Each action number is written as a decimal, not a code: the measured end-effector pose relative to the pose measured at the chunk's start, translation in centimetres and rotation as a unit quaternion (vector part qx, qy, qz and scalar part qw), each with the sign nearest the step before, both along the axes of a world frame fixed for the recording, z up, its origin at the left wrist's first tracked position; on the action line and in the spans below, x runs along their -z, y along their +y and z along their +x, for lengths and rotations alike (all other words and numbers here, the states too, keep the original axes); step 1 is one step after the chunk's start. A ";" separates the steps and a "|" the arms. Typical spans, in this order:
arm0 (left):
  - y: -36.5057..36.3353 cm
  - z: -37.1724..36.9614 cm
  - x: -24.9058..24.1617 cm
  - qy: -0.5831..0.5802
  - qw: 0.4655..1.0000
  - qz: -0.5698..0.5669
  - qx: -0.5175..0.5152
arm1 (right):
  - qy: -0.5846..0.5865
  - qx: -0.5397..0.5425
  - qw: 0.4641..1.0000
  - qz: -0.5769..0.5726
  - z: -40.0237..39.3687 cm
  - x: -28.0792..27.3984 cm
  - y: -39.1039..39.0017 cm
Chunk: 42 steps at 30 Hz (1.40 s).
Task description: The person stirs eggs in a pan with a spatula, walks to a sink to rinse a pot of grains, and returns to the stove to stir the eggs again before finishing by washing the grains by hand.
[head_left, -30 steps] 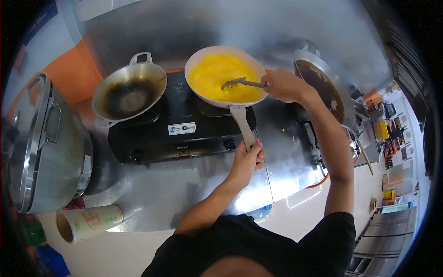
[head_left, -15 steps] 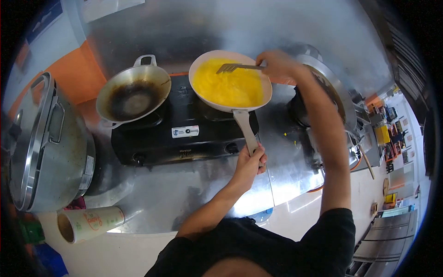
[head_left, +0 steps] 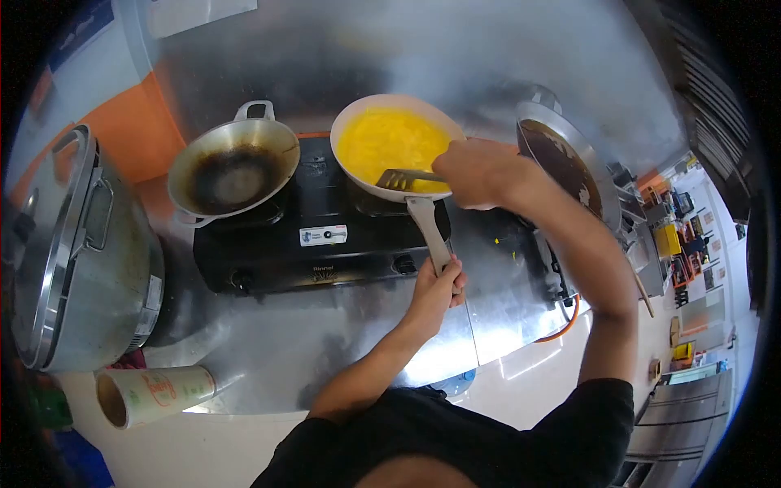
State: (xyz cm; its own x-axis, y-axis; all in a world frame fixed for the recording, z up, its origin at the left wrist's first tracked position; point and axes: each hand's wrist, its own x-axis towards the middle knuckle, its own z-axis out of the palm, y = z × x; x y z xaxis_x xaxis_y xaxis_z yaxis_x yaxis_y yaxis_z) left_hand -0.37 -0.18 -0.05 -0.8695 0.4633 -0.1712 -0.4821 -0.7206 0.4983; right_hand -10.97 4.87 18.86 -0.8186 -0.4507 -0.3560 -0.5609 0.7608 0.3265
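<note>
Looks like stirring: right hand (head_left: 480,174) pinching the spatula (head_left: 397,179) at the near edge of the yellow mix (head_left: 394,140), pan (head_left: 390,101) over the stove (head_left: 277,264). Left hand's (head_left: 434,298) grip is wrapped round the handle (head_left: 426,224); another stroke would want it steady.

Dark-stained wok (head_left: 236,172) near lidded metal pot (head_left: 110,268)

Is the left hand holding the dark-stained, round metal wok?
No, the left hand grips the long beige handle of the pale round frying pan, well apart from the wok.
</note>
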 end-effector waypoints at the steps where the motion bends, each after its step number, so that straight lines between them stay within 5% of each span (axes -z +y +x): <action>1: -0.1 0.0 0.1 0.001 1.000 0.004 0.011 | 0.043 -0.023 0.999 -0.019 0.2 0.8 -0.6; 11: -0.2 0.2 -0.5 -0.006 1.000 -0.024 -0.010 | 0.159 -0.026 0.982 -0.098 -9.5 7.6 -0.7; 16: -0.1 0.1 -0.2 0.010 1.000 0.003 -0.010 | 0.137 0.056 0.988 -0.043 -10.0 2.7 0.2; 20: 0.1 0.0 0.3 0.012 1.000 0.016 -0.001 | -0.024 0.207 0.959 -0.192 -8.4 -3.4 4.2; 25: 0.0 -0.1 0.2 -0.002 1.000 0.010 0.008 | -0.075 0.225 0.947 -0.217 -3.3 -7.5 7.1; 32: 0.2 -0.3 0.4 0.006 1.000 0.002 0.003 | -0.159 0.165 0.941 -0.249 -1.4 -2.4 7.0; 34: 0.2 -0.3 0.5 0.009 1.000 -0.001 0.010 | -0.123 0.024 0.934 -0.334 -3.8 1.7 8.3; 38: 0.2 -0.1 -0.4 0.010 1.000 -0.019 -0.012 | -0.069 0.124 0.947 -0.287 -3.9 3.1 3.9; 40: 0.1 0.0 -0.5 -0.003 1.000 -0.030 -0.005 | -0.052 0.171 0.895 -0.408 -5.4 5.8 3.5; 42: 0.1 0.1 -0.7 -0.003 0.999 -0.034 -0.011 | -0.008 0.177 0.901 -0.396 -7.4 8.1 3.3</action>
